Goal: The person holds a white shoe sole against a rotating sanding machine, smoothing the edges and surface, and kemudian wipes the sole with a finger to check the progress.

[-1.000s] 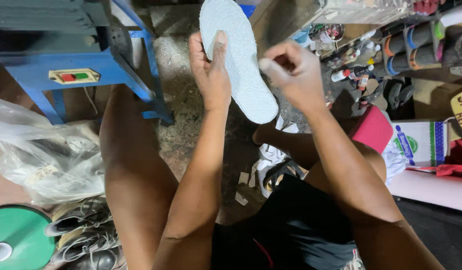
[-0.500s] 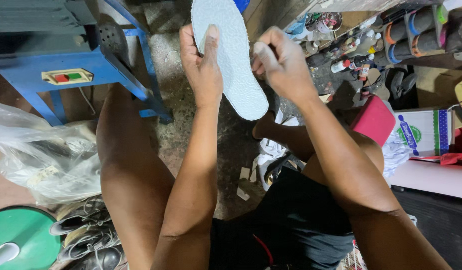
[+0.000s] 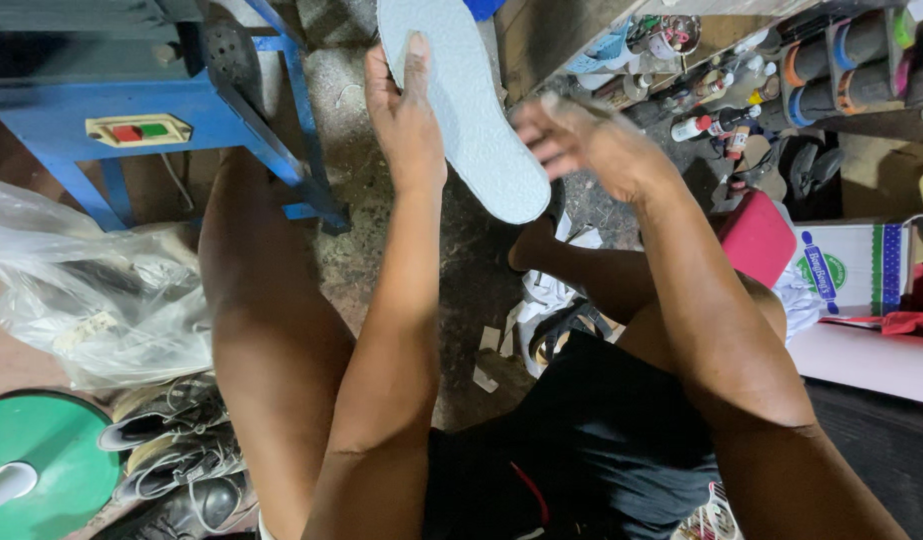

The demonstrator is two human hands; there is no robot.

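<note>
Bag: a clear plastic bag (image 3: 91, 290) lies on the floor, far to my left, well apart from both hands.
Stand: a blue metal stand (image 3: 131, 110) with a red and green switch is up left, beyond my left knee.
Left hand: my left hand (image 3: 406, 115) is clamped on the insole, thumb laid up its face, fingers behind it where I cannot see them.
Insole: the pale grey insole (image 3: 471, 110) is held up in front of me, off the floor, touching only my left hand.
Long axis: it runs from upper left down to lower right, the rounded end pointing toward my right hand.
Right hand: my right hand (image 3: 586, 145) is blurred; the fingers look spread apart and I cannot tell whether they pinch anything.
Key relation: the insole lies just left of my right hand, its lower end near those fingers, apparently not touching.
Shelf: bottles and rolls (image 3: 831, 60) crowd a shelf on the far right.
</note>
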